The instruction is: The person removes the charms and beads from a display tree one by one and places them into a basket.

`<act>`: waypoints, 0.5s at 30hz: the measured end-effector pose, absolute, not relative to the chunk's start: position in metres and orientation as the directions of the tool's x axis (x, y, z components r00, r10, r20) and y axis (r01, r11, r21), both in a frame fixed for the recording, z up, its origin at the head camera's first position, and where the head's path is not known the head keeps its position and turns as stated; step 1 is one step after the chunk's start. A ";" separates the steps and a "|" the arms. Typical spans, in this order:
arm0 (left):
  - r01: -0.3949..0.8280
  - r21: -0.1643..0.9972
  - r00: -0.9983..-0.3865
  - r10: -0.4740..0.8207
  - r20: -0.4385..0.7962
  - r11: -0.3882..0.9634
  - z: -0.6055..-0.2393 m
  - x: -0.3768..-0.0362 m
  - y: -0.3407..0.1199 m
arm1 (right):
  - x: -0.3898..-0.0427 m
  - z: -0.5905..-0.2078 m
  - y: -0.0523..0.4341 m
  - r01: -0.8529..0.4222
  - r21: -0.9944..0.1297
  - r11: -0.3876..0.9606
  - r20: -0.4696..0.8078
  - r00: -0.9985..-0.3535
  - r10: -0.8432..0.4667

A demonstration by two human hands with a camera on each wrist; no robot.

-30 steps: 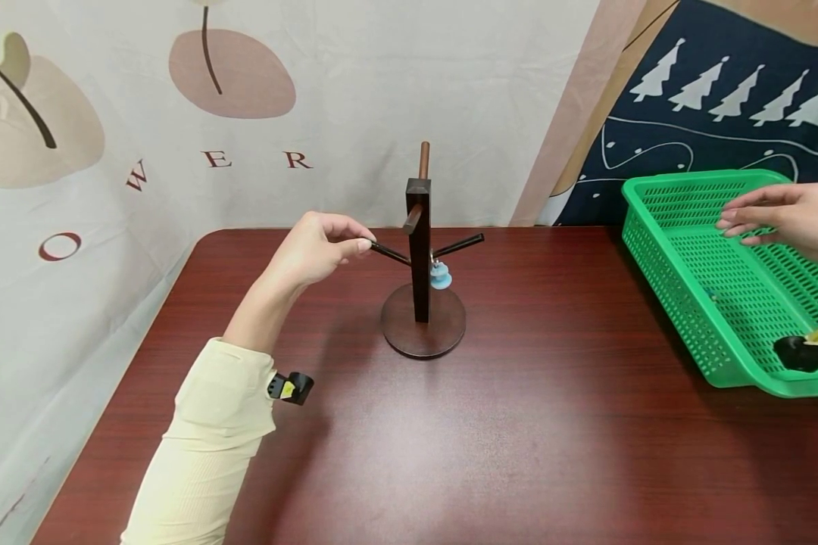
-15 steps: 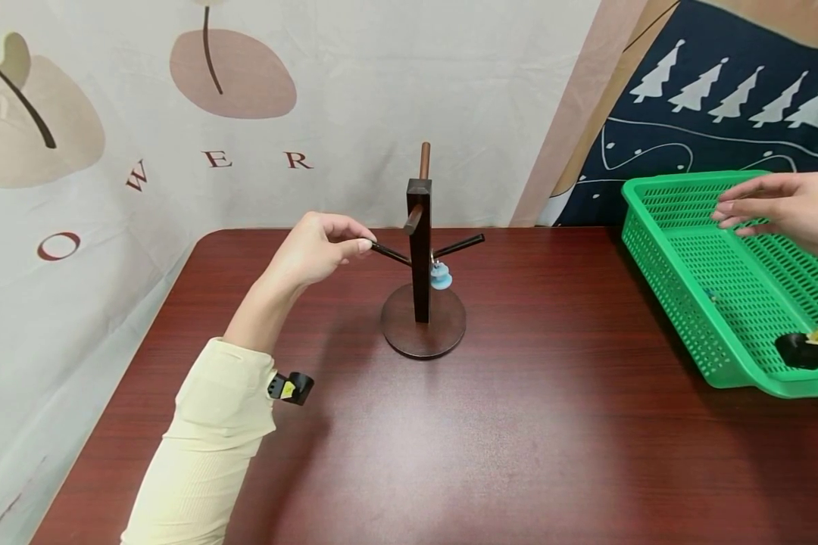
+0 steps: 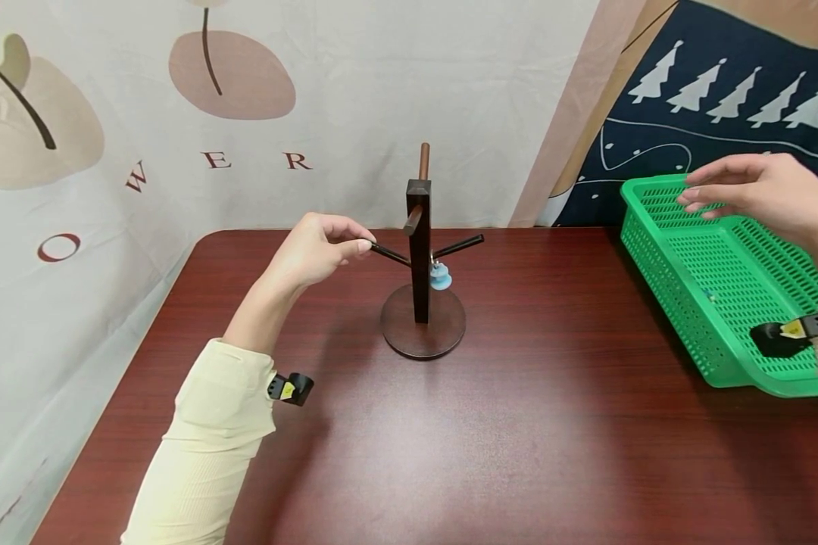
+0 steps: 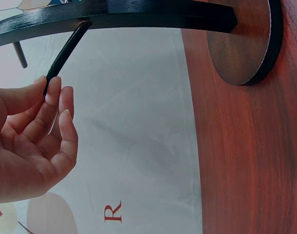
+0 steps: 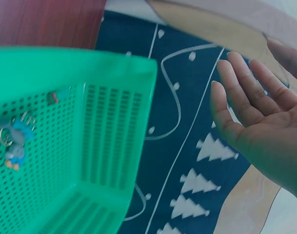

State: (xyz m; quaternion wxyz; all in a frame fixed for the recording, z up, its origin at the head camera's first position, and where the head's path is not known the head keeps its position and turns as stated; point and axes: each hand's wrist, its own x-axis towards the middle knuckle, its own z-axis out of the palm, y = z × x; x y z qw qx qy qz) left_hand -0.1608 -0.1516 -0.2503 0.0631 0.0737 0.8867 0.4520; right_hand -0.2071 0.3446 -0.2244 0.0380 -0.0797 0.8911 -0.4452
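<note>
Two fingers of left hand [image 3: 316,248] pinch slanted peg [image 3: 390,253]; right hand [image 3: 757,193] slack.

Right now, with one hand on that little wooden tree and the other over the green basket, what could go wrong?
The left hand only pinches the tip of a thin peg on the stand; a tug might tip it and shake off the blue keychain hanging there. The right hand hovers open above the basket, holding nothing, and the charm inside is small and easily fumbled.
</note>
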 end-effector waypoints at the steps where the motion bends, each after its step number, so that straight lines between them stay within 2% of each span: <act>1: 0.073 0.811 -0.981 0.188 -0.046 0.580 -0.250 -0.161 -0.151 | -0.207 -0.223 0.341 -0.113 -0.800 0.589 0.001 -0.982 -0.187; 9: 0.064 0.816 -0.981 0.184 -0.053 0.575 -0.250 -0.160 -0.152 | -0.202 -0.217 0.308 -0.156 -0.733 0.662 0.005 -0.975 -0.224; 15: 0.073 0.816 -0.981 0.188 -0.045 0.573 -0.251 -0.162 -0.152 | -0.198 -0.220 0.287 -0.205 -0.757 0.621 0.028 -0.959 -0.283</act>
